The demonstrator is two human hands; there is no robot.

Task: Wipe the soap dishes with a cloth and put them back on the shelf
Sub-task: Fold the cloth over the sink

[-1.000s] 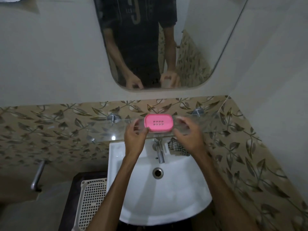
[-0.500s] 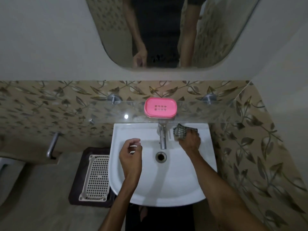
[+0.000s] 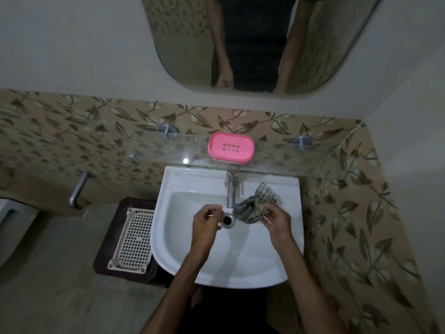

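One pink soap dish [image 3: 231,147] sat in the head view on the glass shelf [image 3: 284,156], at about the middle of its length and near its front edge, right above the tap [image 3: 230,189] of the white washbasin [image 3: 252,259]. Both hands were held over the basin bowl, well apart from the dish. The right hand [image 3: 277,221] had its grip closed around a crumpled striped cloth [image 3: 255,204], thumb and fingers bunched on the lower folds, the rest of the cloth standing up just beside the tap. The left hand [image 3: 207,221] hovered beside the drain [image 3: 227,220] with fingers loosely curled and nothing in its grip. Left of the basin, on the floor, a white perforated tray [image 3: 131,242] lay on a dark mat [image 3: 108,239]. Above, the mirror [image 3: 168,44] showed the person's forearms.
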